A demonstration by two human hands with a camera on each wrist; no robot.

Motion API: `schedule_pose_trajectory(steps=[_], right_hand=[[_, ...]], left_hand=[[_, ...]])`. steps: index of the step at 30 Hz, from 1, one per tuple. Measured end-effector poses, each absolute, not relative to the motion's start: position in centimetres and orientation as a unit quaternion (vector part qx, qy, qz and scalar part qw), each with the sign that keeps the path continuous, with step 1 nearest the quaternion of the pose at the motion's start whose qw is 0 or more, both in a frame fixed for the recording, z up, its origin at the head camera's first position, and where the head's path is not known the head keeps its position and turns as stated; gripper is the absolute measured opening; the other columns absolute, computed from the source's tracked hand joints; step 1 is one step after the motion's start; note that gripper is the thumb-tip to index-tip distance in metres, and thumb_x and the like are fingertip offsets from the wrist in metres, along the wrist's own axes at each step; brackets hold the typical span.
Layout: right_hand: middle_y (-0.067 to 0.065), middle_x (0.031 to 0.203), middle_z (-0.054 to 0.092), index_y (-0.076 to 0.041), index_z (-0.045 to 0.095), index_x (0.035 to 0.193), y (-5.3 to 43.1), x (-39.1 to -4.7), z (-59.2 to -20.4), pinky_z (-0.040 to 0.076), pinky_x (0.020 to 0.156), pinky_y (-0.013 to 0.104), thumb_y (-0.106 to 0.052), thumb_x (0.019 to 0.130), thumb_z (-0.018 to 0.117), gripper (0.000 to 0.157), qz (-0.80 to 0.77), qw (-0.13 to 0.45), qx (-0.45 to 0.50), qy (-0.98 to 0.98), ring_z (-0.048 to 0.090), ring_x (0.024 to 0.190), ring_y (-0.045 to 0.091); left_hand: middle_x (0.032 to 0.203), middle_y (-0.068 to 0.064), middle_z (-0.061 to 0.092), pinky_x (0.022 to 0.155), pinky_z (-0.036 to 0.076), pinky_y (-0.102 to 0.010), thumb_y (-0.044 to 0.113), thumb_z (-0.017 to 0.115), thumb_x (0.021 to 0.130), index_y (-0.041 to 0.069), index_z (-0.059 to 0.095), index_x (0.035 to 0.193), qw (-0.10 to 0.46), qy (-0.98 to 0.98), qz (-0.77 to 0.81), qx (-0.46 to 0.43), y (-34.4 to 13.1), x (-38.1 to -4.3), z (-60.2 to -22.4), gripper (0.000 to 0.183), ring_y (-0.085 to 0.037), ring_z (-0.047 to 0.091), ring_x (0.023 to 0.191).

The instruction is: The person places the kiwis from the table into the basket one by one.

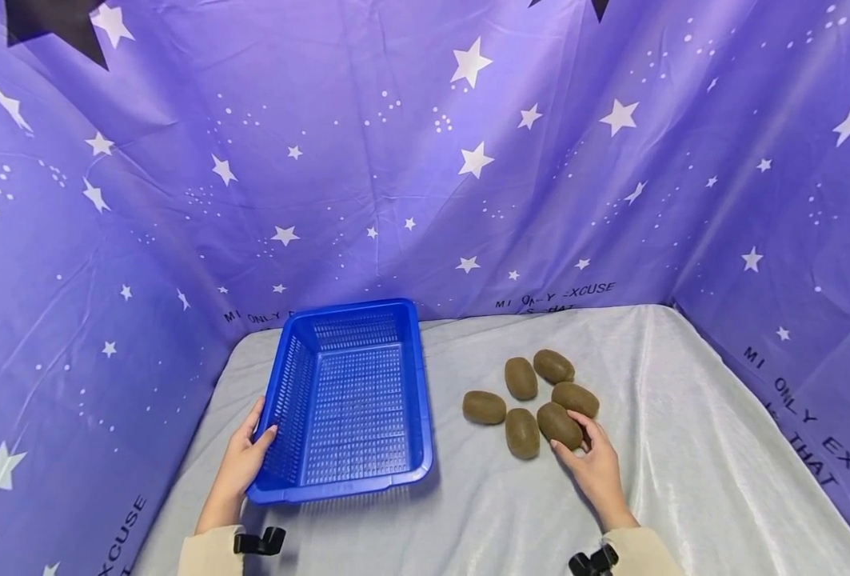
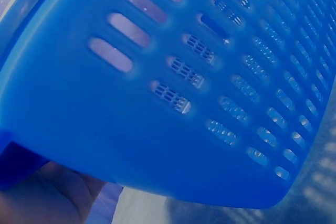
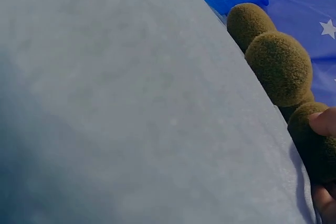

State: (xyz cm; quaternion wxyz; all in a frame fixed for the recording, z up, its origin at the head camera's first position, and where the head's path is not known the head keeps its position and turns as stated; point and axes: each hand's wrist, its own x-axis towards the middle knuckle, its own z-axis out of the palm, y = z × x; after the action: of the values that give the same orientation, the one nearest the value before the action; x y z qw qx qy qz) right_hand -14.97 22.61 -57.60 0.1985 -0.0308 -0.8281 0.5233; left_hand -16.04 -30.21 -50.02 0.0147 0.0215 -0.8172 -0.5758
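A blue plastic basket [image 1: 358, 485] with slotted walls is at the left of the table, nothing inside it. My left hand [image 1: 243, 460] grips its left rim, thumb on the inner side; in the left wrist view the basket's wall [image 2: 94, 124] fills most of the picture. At the right, my right hand [image 1: 594, 468] holds a brown fuzzy kiwi [image 1: 558, 424] between thumb and fingers. In the right wrist view the thumb [image 3: 324, 123] lies on that kiwi's side. The other fingers are partly out of the picture there.
Several more kiwis lie close around the held one, including one at the far left [image 1: 484, 407], one in front [image 1: 522, 434] and one at the back [image 1: 553, 366]. A pale cloth [image 1: 712, 448] covers the table. Purple star-printed curtains [image 1: 367, 160] enclose the back and sides.
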Motion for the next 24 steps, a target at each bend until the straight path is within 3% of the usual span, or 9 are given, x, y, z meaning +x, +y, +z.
schedule_pose_trajectory(steps=[3, 6, 8, 9, 11, 14, 17, 24], right_hand=[[0.02, 0.118, 0.054, 0.003, 0.056, 0.122, 22.6, -15.0, -57.6, 0.035, 0.083, 0.001, 0.006, 0.07, 0.077, 0.056, 0.527, 0.208, -0.037, -0.823, 0.043, 0.102, -0.01], [0.018, 0.116, 0.057, 0.002, 0.058, 0.121, 22.5, -15.0, -57.4, 0.037, 0.08, 0.002, 0.005, 0.069, 0.078, 0.056, 0.529, 0.221, -0.046, -0.818, 0.046, 0.098, -0.011], [0.017, 0.116, 0.058, 0.001, 0.059, 0.12, 22.4, -15.0, -57.2, 0.037, 0.079, 0.002, 0.004, 0.069, 0.078, 0.055, 0.528, 0.226, -0.051, -0.817, 0.047, 0.096, -0.01], [0.016, 0.117, 0.059, 0.0, 0.059, 0.121, 22.3, -14.9, -57.1, 0.037, 0.079, 0.002, 0.003, 0.069, 0.079, 0.055, 0.527, 0.227, -0.052, -0.817, 0.047, 0.095, -0.01], [0.015, 0.117, 0.059, -0.002, 0.06, 0.122, 22.2, -14.8, -56.7, 0.036, 0.08, 0.003, 0.001, 0.07, 0.079, 0.055, 0.522, 0.225, -0.055, -0.821, 0.047, 0.095, -0.008], [0.014, 0.118, 0.06, -0.003, 0.06, 0.123, 21.9, -14.7, -55.8, 0.036, 0.08, 0.004, 0.0, 0.071, 0.079, 0.055, 0.523, 0.224, -0.051, -0.821, 0.047, 0.095, -0.005], [0.018, 0.117, 0.06, 0.0, 0.059, 0.121, 21.3, -14.4, -54.0, 0.038, 0.08, 0.005, 0.003, 0.071, 0.078, 0.054, 0.52, 0.231, -0.036, -0.822, 0.049, 0.094, -0.002], [0.021, 0.116, 0.06, 0.006, 0.059, 0.119, 19.9, -13.9, -50.5, 0.042, 0.077, 0.009, 0.007, 0.07, 0.077, 0.052, 0.519, 0.227, 0.002, -0.824, 0.053, 0.095, 0.002]], left_hand=[[0.154, -0.024, 0.012, 0.08, 0.038, -0.005, 0.007, 0.043, 0.099, 0.0, 0.009, 0.15, 0.01, -0.823, -0.568, 0.029, -30.2, -16.0, -49.8, 0.062, 0.011, 0.041, 0.11], [0.154, -0.024, 0.011, 0.081, 0.035, -0.003, 0.006, 0.043, 0.099, -0.001, 0.008, 0.15, 0.007, -0.826, -0.563, 0.027, -30.1, -16.0, -49.7, 0.061, -0.016, 0.035, 0.129], [0.154, -0.024, 0.011, 0.081, 0.035, -0.002, 0.005, 0.042, 0.099, -0.002, 0.008, 0.15, 0.006, -0.826, -0.564, 0.026, -30.0, -16.0, -49.6, 0.061, -0.034, 0.029, 0.132], [0.154, -0.024, 0.011, 0.081, 0.034, -0.002, 0.005, 0.042, 0.099, -0.002, 0.008, 0.149, 0.007, -0.826, -0.563, 0.025, -30.1, -15.9, -49.6, 0.061, -0.038, 0.026, 0.133], [0.153, -0.025, 0.011, 0.081, 0.034, -0.002, 0.006, 0.042, 0.099, -0.002, 0.008, 0.149, 0.01, -0.827, -0.561, 0.026, -30.1, -15.9, -49.7, 0.061, -0.031, 0.03, 0.132], [0.153, -0.025, 0.012, 0.08, 0.037, -0.004, 0.007, 0.043, 0.099, -0.001, 0.009, 0.15, 0.012, -0.824, -0.566, 0.029, -30.2, -15.8, -49.9, 0.062, -0.002, 0.04, 0.122], [0.153, -0.026, 0.012, 0.079, 0.039, -0.006, 0.008, 0.044, 0.099, -0.001, 0.009, 0.15, 0.013, -0.816, -0.577, 0.029, -30.2, -15.8, -50.0, 0.062, 0.019, 0.038, 0.103], [0.153, -0.025, 0.014, 0.078, 0.041, -0.008, 0.007, 0.045, 0.099, 0.0, 0.009, 0.15, 0.01, -0.809, -0.587, 0.027, -30.2, -16.0, -50.0, 0.063, 0.021, 0.039, 0.099]])
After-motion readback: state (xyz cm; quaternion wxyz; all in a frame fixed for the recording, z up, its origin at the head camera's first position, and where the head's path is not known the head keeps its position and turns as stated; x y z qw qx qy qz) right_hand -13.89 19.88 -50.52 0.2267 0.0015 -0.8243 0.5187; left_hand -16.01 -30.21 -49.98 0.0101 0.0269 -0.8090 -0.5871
